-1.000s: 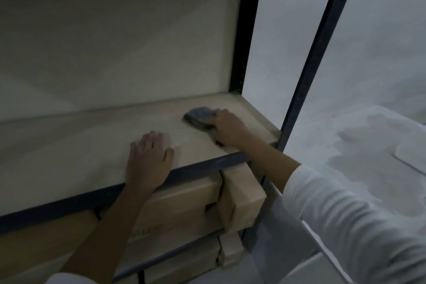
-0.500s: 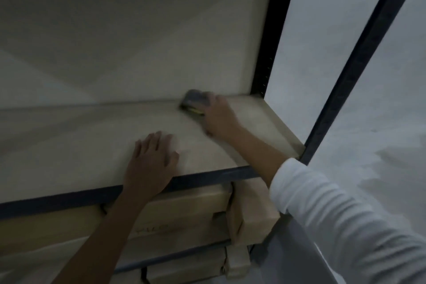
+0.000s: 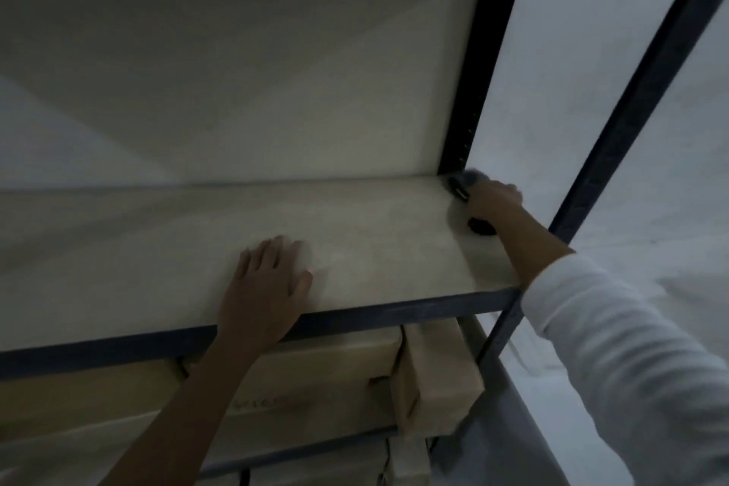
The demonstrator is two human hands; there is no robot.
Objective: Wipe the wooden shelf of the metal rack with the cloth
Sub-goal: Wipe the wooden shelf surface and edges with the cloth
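The pale wooden shelf (image 3: 165, 249) lies in a dark metal rack, with a dark front rail (image 3: 414, 308). My right hand (image 3: 493, 199) presses a grey cloth (image 3: 467, 179) onto the shelf's far right corner, beside the rear post (image 3: 473, 91). Most of the cloth is hidden under the fingers. My left hand (image 3: 264, 288) rests flat on the shelf near its front edge, fingers apart, holding nothing.
A slanting front post (image 3: 631, 99) of the rack rises just right of my right forearm. Cardboard boxes (image 3: 430, 375) fill the level below the shelf. A pale wall stands behind the rack and a light floor lies to the right.
My right hand has swept the cloth from the shelf's middle right to the back edge and then right into the far corner. My left hand stayed flat in place.
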